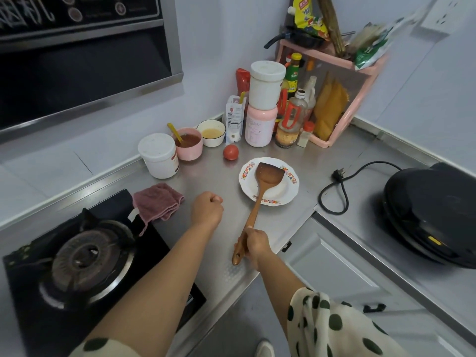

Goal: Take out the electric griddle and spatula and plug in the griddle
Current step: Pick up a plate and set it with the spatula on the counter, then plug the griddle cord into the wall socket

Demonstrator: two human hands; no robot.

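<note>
Right hand (253, 244) grasps wooden spatula (260, 199) low on its handle, blade resting in plate (247, 181) ahead. Left hand (207, 208) clenched, empty, above table (296, 153). Black griddle (432, 215), lid closed, far right; plug (338, 174) lies loose.

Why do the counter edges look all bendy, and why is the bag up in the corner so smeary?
Head view: the wide lens bends the counter edges near the frame borders. Head view: the green bag on the pink rack is smeared by blur, while the spatula and plate look sharp.
</note>
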